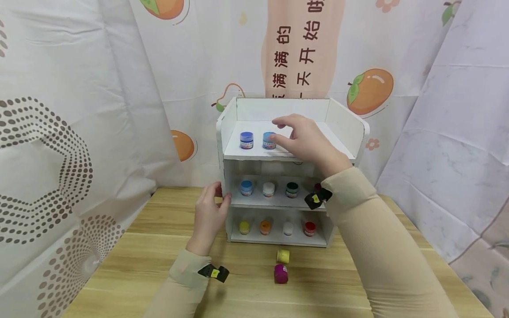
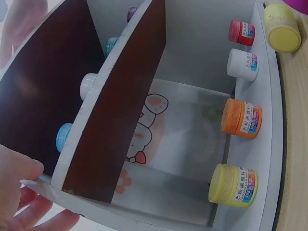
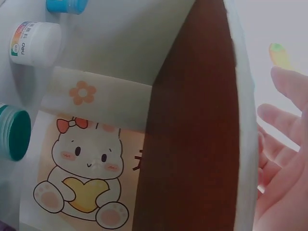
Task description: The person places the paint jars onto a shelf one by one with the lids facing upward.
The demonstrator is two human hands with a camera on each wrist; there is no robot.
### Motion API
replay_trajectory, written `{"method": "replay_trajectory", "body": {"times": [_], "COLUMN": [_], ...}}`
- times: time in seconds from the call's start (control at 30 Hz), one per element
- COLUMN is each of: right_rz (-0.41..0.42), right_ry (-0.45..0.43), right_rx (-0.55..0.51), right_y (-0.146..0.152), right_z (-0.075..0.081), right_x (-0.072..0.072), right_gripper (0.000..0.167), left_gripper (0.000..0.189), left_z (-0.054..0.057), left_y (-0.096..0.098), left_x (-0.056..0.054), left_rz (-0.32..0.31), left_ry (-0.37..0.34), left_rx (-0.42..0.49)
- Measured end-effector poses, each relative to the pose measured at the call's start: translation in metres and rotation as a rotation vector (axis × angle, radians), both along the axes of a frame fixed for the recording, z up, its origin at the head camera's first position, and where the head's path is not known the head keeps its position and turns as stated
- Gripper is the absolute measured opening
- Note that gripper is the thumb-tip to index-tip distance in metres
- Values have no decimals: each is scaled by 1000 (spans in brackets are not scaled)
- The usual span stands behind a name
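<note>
A white shelf unit (image 1: 284, 113) stands on the table with paint jars on its tiers. My left hand (image 1: 209, 214) grips the front edge of its left side panel, the thumb inside and the fingers outside. Above the top board, my right hand (image 1: 303, 138) is spread with thumb and fingers apart and holds nothing. Its thumb tip overlaps a light-blue paint jar (image 1: 268, 142) in the head view; whether they touch I cannot tell. A dark-blue paint jar (image 1: 246, 141) stands to the left of that one. The right wrist view shows the right hand's loose fingers beyond the board edge.
The middle tier carries blue (image 1: 246, 189), white (image 1: 268, 190), dark green (image 1: 292, 190) and partly hidden dark red or purple jars. Below stand yellow (image 1: 244, 228), orange (image 1: 265, 228), white and red (image 1: 309, 229) ones. Yellow (image 1: 283, 256) and magenta (image 1: 281, 274) jars lie on the table before the unit.
</note>
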State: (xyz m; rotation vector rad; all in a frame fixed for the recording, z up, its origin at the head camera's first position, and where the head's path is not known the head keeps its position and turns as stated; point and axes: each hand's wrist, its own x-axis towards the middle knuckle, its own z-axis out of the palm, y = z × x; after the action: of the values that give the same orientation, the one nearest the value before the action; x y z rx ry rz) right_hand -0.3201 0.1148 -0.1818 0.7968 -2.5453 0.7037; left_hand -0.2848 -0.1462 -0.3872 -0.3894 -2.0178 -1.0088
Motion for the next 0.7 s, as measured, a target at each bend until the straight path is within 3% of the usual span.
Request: {"method": "replay_trajectory", "body": {"times": [0.27, 0.43, 0.7], "right_rz": [65, 180, 312], "right_ry": [206, 324, 315], "right_rx": [-94, -130, -110], "right_y": [24, 34, 41], "right_z": [-19, -40, -86], "right_x": [23, 42, 63], "right_gripper": [39, 32, 35], "left_gripper": [34, 33, 32], "left_z": [1, 1, 0], "left_y": [1, 1, 2], "left_x": [0, -1, 0], "left_rz": [-1, -3, 2], "left_ry": [-1, 10, 21], "left_rx": [-6, -13, -14]}}
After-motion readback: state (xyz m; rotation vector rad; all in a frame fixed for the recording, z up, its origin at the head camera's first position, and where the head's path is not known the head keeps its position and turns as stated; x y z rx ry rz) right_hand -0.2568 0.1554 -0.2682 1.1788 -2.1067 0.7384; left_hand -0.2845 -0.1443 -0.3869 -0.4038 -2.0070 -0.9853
